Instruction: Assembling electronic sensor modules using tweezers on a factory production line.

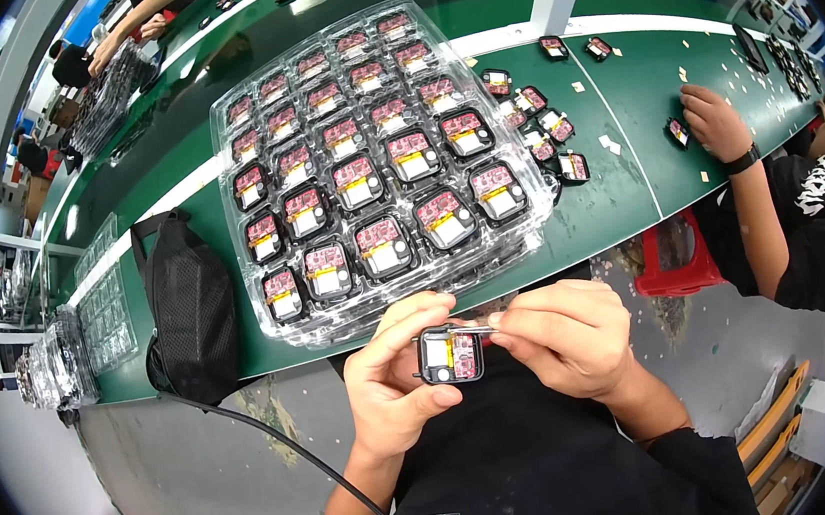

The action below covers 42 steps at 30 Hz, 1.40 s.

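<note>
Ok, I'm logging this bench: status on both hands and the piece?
Left fingers gripping black-cased module, red circuit board showing. Right fingers pinching slim metal tool at module's upper edge. Black cable across left forearm.

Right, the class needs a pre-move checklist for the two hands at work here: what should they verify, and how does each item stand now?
1. Small black-framed device gripped: ok, the left fingers hold it at its edges.
2. Thin metal tool in hand: ok, pinched by the right fingers.
3. Tool tip touching the device: cannot tell, too small.
4. Circuit side visible: ok, its red board shows.
5. Device over the green table: not ok, it is held in front of the near edge.
</note>
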### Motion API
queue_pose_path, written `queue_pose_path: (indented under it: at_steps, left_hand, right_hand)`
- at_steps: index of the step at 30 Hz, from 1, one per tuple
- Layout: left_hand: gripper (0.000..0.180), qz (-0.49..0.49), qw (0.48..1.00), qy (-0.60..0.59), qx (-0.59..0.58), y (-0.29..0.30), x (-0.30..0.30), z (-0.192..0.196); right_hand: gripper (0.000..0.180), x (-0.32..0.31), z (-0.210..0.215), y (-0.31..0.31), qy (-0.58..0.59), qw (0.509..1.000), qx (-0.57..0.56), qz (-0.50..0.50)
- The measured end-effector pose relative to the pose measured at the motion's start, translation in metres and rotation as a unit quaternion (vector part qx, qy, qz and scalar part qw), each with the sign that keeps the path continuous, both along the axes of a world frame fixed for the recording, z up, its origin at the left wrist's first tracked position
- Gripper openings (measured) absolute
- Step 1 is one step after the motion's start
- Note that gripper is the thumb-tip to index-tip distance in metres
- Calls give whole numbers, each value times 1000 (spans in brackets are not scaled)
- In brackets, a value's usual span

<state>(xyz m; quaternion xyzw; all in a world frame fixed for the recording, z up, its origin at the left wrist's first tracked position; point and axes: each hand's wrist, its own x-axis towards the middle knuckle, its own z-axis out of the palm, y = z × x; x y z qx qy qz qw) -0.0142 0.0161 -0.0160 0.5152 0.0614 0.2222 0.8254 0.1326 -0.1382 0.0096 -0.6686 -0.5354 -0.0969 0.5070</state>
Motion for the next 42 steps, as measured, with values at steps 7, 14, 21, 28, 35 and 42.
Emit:
queue_pose_path:
  at_steps: [7,14,21,28,35,42]
  left_hand:
    - [72,10,999,31,17,-2,1,7]
    - [71,42,997,66,10,-10,-1,15]
    - [70,32,997,64,16,-9,-2,16]
    - [70,27,998,51,17,-9,-1,12]
    - [69,24,997,75,21,-10,-1,17]
    - [68,45,995,75,38,-9,-3,19]
  right_hand:
    - [27,-5,-1,1,-50,998,-21,-38]
    - [29,-10,-5,1,-65,996,-18,-56]
    - [29,-6,-1,0,-45,998,-24,-29]
    - [29,-3,-3,-2,-29,999,-15,-13]
    - [29,-9,-5,-1,-42,998,-25,-38]
    - [24,-4,-8,-1,-134,990,-27,-37]
